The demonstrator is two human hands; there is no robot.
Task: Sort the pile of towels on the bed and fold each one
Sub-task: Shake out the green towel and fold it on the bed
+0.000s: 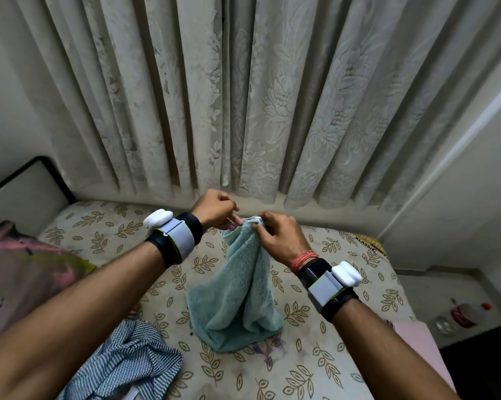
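Forearms fill the bottom of the view, each with a wrist band, and between them hangs the teal towel (237, 287), held up over the bed (315, 356). Its top edge is bunched where the hands meet, and its lower end rests on the leaf-print sheet just in front of the person. The right hand (275, 235) has its grip closed on that bunched top edge, thumb and fingers pinching the cloth. The left hand (219, 210) is right beside it, fingers curled and touching the same edge; it looks pinched on the fabric too, though how much cloth it has is hard to tell.

This reads as the start of one fold: a towel picked out and gathered by its edge, not yet spread. Next the hands likely need to slide apart along the edge to find the two corners, so the towel hangs flat before being halved.

A striped cloth (122, 362) lies crumpled on the bed near the left forearm, apparently still to do, and a pink-patterned cloth (18, 272) lies further left. Curtains (243, 96) hang behind the bed.
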